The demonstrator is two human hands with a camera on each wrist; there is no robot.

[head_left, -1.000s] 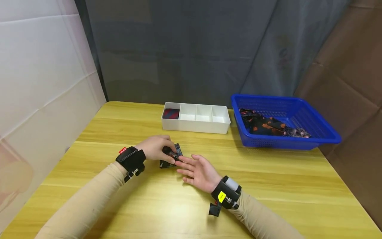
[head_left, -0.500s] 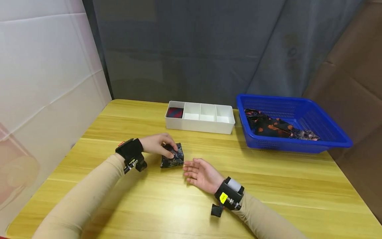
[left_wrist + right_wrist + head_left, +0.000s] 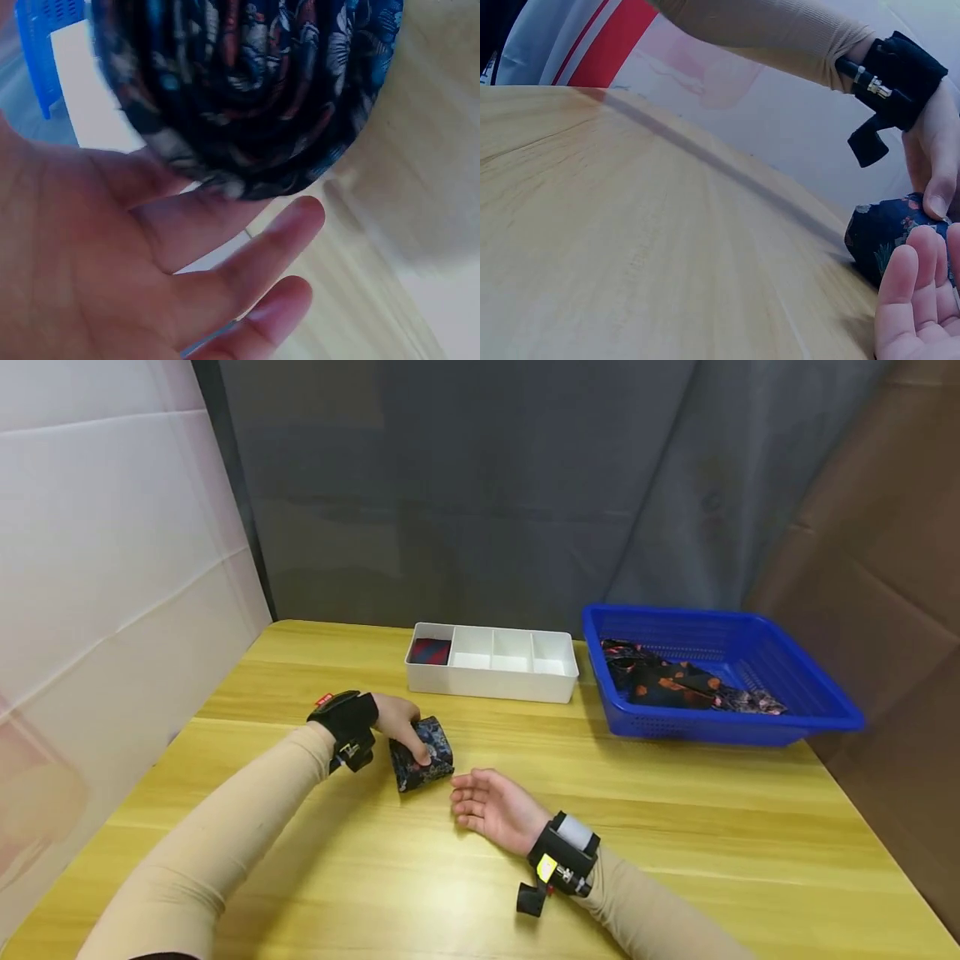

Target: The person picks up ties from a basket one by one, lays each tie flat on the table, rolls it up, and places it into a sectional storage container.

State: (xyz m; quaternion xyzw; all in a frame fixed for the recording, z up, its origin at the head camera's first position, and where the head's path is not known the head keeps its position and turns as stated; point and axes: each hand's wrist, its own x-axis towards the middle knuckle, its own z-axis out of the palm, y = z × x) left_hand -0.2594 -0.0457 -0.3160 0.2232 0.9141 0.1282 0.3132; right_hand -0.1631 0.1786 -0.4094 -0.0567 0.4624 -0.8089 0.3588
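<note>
My left hand (image 3: 397, 722) grips a dark floral necktie (image 3: 441, 748) rolled into a flat bundle, its thumb laid over the near face. In the left wrist view the coiled layers of the rolled necktie (image 3: 251, 90) face the camera, with several fingers extended below. The right wrist view shows the bundle (image 3: 877, 236) tilted close over the wooden table. My right hand (image 3: 504, 812) rests palm turned up to the right of the roll, fingers loosely bent and holding nothing.
A white divided box (image 3: 491, 683) stands at the back, a red and navy striped roll (image 3: 430, 651) in its leftmost compartment. To its right is a blue plastic basket (image 3: 720, 728) with dark patterned fabric pieces (image 3: 675, 685). Cloth screens (image 3: 465, 485) close off the back and sides.
The left hand has shifted its grip on the rolled necktie and turned it, tilting it up. The right fingers, earlier straight and right by the bundle, have drawn back and bent loosely.
</note>
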